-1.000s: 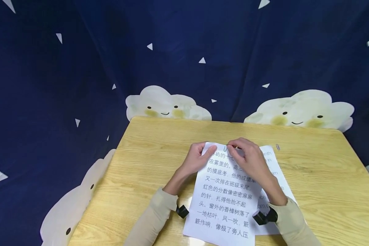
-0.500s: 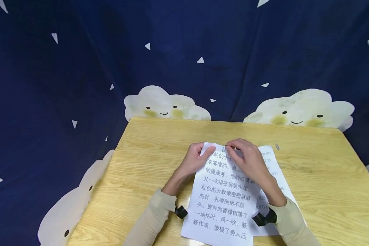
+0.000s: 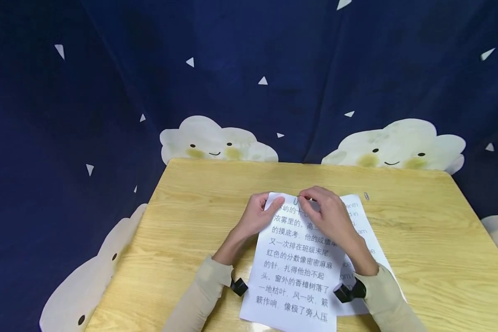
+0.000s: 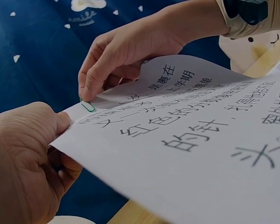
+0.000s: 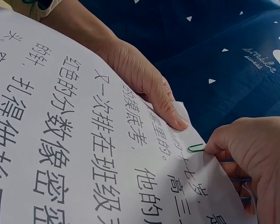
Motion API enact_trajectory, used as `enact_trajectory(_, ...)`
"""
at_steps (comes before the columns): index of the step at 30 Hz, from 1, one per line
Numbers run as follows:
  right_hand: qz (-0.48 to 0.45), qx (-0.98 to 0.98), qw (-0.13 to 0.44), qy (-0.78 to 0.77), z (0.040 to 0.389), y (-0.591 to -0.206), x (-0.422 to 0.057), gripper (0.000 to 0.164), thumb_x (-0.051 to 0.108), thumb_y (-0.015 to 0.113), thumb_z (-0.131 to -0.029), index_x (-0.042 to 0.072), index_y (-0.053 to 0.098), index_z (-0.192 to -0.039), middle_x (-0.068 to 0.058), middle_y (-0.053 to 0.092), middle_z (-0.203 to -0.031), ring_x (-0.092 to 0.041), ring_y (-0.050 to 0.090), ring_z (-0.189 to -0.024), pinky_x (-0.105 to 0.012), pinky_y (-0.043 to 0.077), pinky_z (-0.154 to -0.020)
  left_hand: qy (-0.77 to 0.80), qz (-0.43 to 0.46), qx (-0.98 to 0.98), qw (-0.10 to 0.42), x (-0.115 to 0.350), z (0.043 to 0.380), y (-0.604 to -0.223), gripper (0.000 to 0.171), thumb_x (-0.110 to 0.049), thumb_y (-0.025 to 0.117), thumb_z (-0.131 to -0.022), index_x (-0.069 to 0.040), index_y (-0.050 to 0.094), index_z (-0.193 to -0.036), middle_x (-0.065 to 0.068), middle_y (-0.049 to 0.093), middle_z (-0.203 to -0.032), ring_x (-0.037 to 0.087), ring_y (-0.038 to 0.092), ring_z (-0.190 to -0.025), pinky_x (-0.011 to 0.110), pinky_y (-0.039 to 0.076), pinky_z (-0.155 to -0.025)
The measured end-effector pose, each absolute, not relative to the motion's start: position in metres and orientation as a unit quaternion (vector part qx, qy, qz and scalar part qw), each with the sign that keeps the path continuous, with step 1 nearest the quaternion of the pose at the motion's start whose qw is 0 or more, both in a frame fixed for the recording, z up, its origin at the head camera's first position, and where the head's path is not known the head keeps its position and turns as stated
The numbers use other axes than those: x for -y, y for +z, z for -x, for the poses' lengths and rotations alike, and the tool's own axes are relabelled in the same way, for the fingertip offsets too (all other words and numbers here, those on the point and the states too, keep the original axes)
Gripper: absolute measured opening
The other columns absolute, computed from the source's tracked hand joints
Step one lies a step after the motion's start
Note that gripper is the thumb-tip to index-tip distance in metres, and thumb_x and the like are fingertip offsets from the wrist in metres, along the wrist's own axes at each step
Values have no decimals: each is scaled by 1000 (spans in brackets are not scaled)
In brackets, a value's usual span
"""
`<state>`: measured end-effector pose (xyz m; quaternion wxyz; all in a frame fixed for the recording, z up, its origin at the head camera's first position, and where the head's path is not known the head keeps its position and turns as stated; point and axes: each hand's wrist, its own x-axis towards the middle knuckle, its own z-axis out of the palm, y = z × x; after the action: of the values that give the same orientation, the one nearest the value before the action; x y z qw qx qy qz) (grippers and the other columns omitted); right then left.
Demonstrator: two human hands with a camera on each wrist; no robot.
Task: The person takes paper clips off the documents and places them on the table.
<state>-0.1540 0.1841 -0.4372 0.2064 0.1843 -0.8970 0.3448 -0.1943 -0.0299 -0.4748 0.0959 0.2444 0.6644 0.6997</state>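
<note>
A white sheet printed with Chinese text [image 3: 294, 272] is raised at its top edge above the table. My left hand [image 3: 259, 214] grips its top left corner, thumb on the printed face and fingers behind. A green paper clip [image 5: 195, 148] sits over the top edge, its looped end lying on the printed side. My right hand [image 3: 325, 210] pinches the clip's outer end between thumb and forefinger, right at the paper's edge. In the left wrist view the right fingertips [image 4: 86, 94] meet the clip, and the sheet bows upward beside them.
Partly under the raised sheet lies a second sheet with English text [image 3: 358, 230]. A purple paper clip [image 3: 366, 196] lies on the wooden table [image 3: 431, 240] beyond that sheet's top right corner. A dark blue curtain with clouds [image 3: 240, 83] hangs behind the table.
The head view has turned slightly, so everything sits a little further left in it. Both hands keep their holds on the sheet and the green paper clip.
</note>
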Motion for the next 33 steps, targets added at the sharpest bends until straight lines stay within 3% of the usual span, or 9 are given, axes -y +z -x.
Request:
enact_trajectory(21,-172,898,198,354,153,-437,-189,6,13,71,-98,15,76,-97,7,70,-91,-11,62,-84,-32,52,-77,705,-261,-651,106,26,190,-478,26,-14,59,-108,8,73,-112,23,76,-90,24,76,-68,33,61,-57)
enact_trajectory(33,-181,883,213,378,156,-447,-187,13,7,73,-95,19,78,-96,12,68,-86,-9,59,-79,-20,48,-73,703,-272,-650,93,30,190,-481,24,-12,60,-107,8,73,-111,24,76,-90,17,75,-68,35,62,-58)
